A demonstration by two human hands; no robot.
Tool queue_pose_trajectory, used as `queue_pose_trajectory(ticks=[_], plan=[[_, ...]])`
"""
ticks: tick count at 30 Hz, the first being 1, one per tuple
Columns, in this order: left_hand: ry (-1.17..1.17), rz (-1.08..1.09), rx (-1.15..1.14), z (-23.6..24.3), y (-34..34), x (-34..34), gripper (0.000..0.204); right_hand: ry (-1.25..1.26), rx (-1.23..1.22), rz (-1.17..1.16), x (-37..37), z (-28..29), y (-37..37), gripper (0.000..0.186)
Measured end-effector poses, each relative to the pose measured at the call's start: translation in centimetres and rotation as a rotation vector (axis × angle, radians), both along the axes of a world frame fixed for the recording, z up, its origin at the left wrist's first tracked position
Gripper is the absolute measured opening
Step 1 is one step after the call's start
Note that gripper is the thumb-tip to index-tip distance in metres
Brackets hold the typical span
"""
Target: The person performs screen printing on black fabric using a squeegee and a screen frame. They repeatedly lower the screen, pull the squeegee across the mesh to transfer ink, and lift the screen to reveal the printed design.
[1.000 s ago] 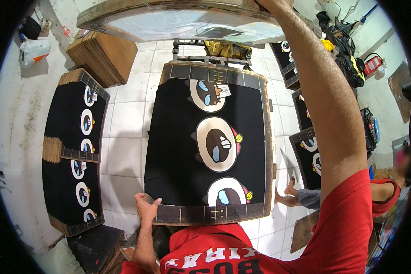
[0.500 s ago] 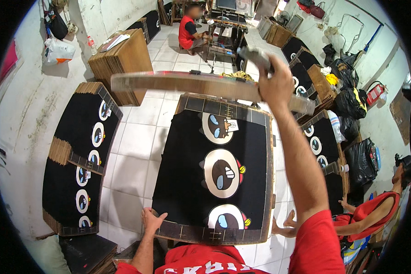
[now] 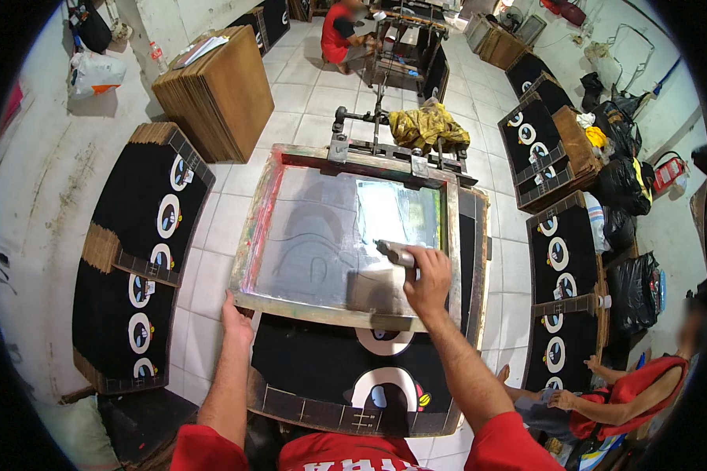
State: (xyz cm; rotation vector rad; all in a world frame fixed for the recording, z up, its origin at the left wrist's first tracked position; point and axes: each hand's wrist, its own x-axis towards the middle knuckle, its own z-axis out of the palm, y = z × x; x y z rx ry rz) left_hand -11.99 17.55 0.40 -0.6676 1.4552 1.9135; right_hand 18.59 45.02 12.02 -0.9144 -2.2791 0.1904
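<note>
"Who has the frame (image 3: 330,312)?"

"The left hand (image 3: 237,323) holds its wooden near-left corner, some fingers hidden. The right hand (image 3: 428,282) grips a smooth grey tool (image 3: 398,253) over its cloudy mesh (image 3: 306,251); touching or not, I can't tell."

"Below it?"

"Flat black cloth (image 3: 298,349) with rounded cream prints (image 3: 381,374). Beyond it, a crumpled yellow rag (image 3: 424,125)."
</note>
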Motion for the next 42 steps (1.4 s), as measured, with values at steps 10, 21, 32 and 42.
queue_pose_trajectory(ticks=[10,21,32,42], plan=[[0.760,-0.125,-0.904,-4.3,2.3,5.8,0.066,-0.281,-0.025,0.136,-12.4,-5.1,17.8,0.029],[0.827,-0.142,-0.932,-4.9,1.9,5.5,0.065,-0.385,0.003,0.219,-10.0,-6.3,14.4,0.027],[0.846,-0.131,-0.928,-4.9,1.9,5.6,0.063,-0.329,-0.033,0.192,-13.7,-5.8,19.5,0.032],[0.819,-0.141,-0.887,-5.2,1.6,5.5,0.064,-0.467,-0.054,0.206,-9.5,-5.7,14.6,0.028]])
